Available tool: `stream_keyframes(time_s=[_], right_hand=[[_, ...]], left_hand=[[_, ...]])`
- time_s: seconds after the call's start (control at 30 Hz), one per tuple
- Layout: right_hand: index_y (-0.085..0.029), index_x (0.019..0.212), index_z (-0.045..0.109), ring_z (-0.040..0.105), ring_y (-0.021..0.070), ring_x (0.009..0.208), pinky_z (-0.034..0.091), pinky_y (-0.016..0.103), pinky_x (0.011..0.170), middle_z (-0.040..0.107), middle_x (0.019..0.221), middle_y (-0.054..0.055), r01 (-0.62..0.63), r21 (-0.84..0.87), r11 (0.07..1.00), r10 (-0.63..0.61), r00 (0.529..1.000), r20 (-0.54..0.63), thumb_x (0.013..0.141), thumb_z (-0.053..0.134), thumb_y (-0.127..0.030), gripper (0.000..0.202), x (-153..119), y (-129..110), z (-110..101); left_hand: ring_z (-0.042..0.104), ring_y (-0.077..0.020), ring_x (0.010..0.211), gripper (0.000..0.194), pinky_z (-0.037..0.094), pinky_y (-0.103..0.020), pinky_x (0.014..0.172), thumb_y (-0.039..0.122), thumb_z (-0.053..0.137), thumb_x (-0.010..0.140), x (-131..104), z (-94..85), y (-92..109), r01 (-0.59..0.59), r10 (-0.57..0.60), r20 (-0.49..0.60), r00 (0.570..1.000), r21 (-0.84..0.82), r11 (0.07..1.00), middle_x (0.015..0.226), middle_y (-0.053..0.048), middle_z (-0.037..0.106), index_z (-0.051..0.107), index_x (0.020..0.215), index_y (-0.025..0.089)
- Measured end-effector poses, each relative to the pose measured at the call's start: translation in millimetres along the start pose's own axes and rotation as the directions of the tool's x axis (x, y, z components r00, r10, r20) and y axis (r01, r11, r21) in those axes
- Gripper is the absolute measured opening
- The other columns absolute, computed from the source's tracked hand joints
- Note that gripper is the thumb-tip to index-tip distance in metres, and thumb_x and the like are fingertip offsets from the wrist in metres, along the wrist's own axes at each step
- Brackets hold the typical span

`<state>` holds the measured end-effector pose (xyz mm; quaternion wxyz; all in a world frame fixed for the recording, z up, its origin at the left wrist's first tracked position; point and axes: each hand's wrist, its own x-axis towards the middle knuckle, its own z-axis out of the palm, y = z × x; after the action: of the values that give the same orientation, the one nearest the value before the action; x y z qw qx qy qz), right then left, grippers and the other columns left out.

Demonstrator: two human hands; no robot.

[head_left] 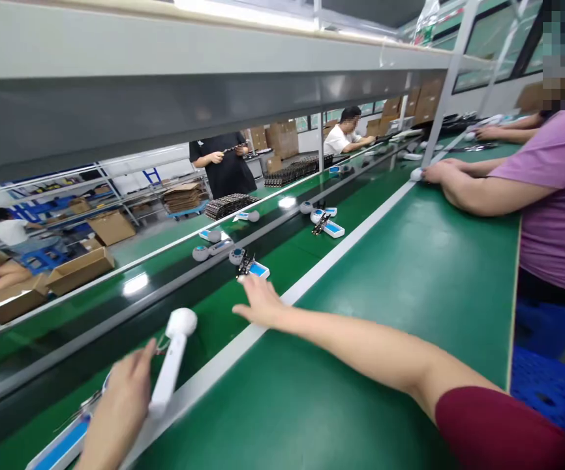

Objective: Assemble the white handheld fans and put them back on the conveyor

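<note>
My left hand (121,398), blurred, is beside a white handheld device with a round head (172,359). Thin wires show between the fingertips and that device; whether the fingers grip it is hidden. Under and left of this hand lies another white device with a blue panel (62,447), partly covered. My right hand (260,303) stretches over the white strip (312,277), thumb apart from the fingers. Its fingertips reach the near edge of a small dark circuit board (246,265), which lies against a blue-panelled device (259,269). No hold on either is visible.
More devices (329,225) lie farther along the green belt (292,258). A grey shelf (165,98) hangs low above. At right, a co-worker in a purple shirt (551,183) handles a white part. Cardboard boxes (81,271) stand beyond the belt.
</note>
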<state>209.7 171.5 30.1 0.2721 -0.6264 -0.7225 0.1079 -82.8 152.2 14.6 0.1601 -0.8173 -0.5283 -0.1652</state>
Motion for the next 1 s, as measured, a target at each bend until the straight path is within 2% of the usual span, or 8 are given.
stream_keyframes(time_s=[0.1, 0.23, 0.43, 0.53, 0.67, 0.77, 0.83, 1.0], right_hand=[[-0.013, 0.119, 0.037, 0.037, 0.0315, 0.113, 0.029, 0.043, 0.088, 0.042, 0.121, 0.019, -0.146, -0.015, 0.989, 0.146, 0.989, -0.004, 0.068, 0.064, -0.039, 0.063, 49.8, 28.6, -0.6], [-0.006, 0.114, 0.042, 0.046, 0.0313, 0.103, 0.035, 0.038, 0.08, 0.05, 0.109, 0.022, -0.178, -0.02, 0.984, 0.178, 0.982, 0.063, 0.07, 0.062, -0.025, 0.052, 72.1, 34.3, 12.0], [-0.008, 0.124, 0.034, 0.042, 0.0272, 0.104, 0.034, 0.039, 0.087, 0.049, 0.114, 0.017, 0.058, -0.019, 0.998, -0.055, 0.992, 0.109, 0.074, 0.049, -0.013, 0.052, -8.2, -2.5, 6.7], [-0.008, 0.119, 0.039, 0.043, 0.0261, 0.098, 0.036, 0.042, 0.085, 0.049, 0.11, 0.016, 0.217, 0.012, 0.976, -0.216, 0.968, 0.124, 0.074, 0.047, -0.01, 0.045, -64.1, -9.1, -15.1], [-0.012, 0.111, 0.047, 0.044, 0.0251, 0.095, 0.039, 0.042, 0.083, 0.052, 0.103, 0.014, 0.184, 0.139, 0.973, -0.215, 0.943, 0.254, 0.075, 0.054, -0.022, 0.038, -113.9, 0.0, -34.9], [-0.018, 0.115, 0.048, 0.044, 0.0225, 0.099, 0.039, 0.039, 0.085, 0.051, 0.107, 0.009, 0.16, 0.293, 0.943, -0.258, 0.906, 0.335, 0.077, 0.056, -0.033, 0.042, -127.1, 10.9, -33.4], [-0.02, 0.105, 0.056, 0.046, 0.019, 0.097, 0.038, 0.035, 0.086, 0.052, 0.101, 0.006, 0.182, 0.354, 0.917, -0.298, 0.903, 0.308, 0.079, 0.052, -0.024, 0.026, -125.6, 14.9, -26.5], [-0.016, 0.071, 0.065, 0.048, 0.0135, 0.08, 0.041, 0.028, 0.075, 0.047, 0.081, 0.003, 0.194, 0.39, 0.9, -0.306, 0.919, 0.25, 0.076, 0.058, -0.017, 0.008, -107.0, 9.2, -7.4]], left_hand=[[0.045, -0.0366, 0.105, 0.051, 0.04, -0.054, 0.083, 0.024, 0.029, 0.079, 23.7, -3.1, -16.1, 0.1, -0.09, -0.071, 0.993, 0.155, 0.983, 0.114, -0.025, 0.046, 0.037, 0.124, 0.001], [0.043, -0.0299, 0.108, 0.055, 0.039, -0.048, 0.09, 0.026, 0.038, 0.079, 37.0, 0.5, 29.8, 0.013, -0.017, -0.092, 0.996, -0.036, 0.999, 0.116, -0.017, 0.045, 0.025, 0.131, 0.012], [0.034, -0.0302, 0.115, 0.074, 0.038, -0.049, 0.092, 0.026, 0.05, 0.075, 43.2, 12.9, 119.8, 0.003, -0.02, -0.061, 0.998, -0.266, 0.964, 0.125, -0.017, 0.035, 0.009, 0.136, 0.014], [0.035, -0.0292, 0.115, 0.068, 0.036, -0.049, 0.094, 0.018, 0.044, 0.077, 28.7, 9.0, 138.5, -0.046, 0.022, -0.08, 0.997, -0.306, 0.951, 0.125, -0.018, 0.034, 0.009, 0.136, 0.014], [0.038, -0.0208, 0.118, 0.06, 0.037, -0.042, 0.096, 0.013, 0.032, 0.083, -11.1, -7.8, 149.0, -0.07, 0.103, 0.036, 0.994, -0.507, 0.859, 0.129, -0.013, 0.037, 0.006, 0.136, 0.023], [0.043, -0.0172, 0.115, 0.051, 0.047, -0.032, 0.086, 0.015, 0.029, 0.086, -35.9, -20.9, 153.0, 0.052, 0.049, 0.137, 0.989, -0.647, 0.761, 0.129, -0.009, 0.039, 0.018, 0.134, 0.029], [0.05, -0.0162, 0.107, 0.04, 0.051, -0.027, 0.076, 0.018, 0.03, 0.086, -44.4, -27.1, 154.1, 0.116, 0.001, 0.171, 0.985, -0.671, 0.732, 0.124, -0.007, 0.044, 0.04, 0.123, 0.028], [0.051, -0.019, 0.105, 0.02, 0.045, -0.035, 0.087, 0.024, 0.042, 0.082, -48.6, -33.7, 152.6, 0.099, -0.053, 0.099, 0.994, -0.558, 0.824, 0.113, -0.009, 0.049, 0.059, 0.09, 0.02]])
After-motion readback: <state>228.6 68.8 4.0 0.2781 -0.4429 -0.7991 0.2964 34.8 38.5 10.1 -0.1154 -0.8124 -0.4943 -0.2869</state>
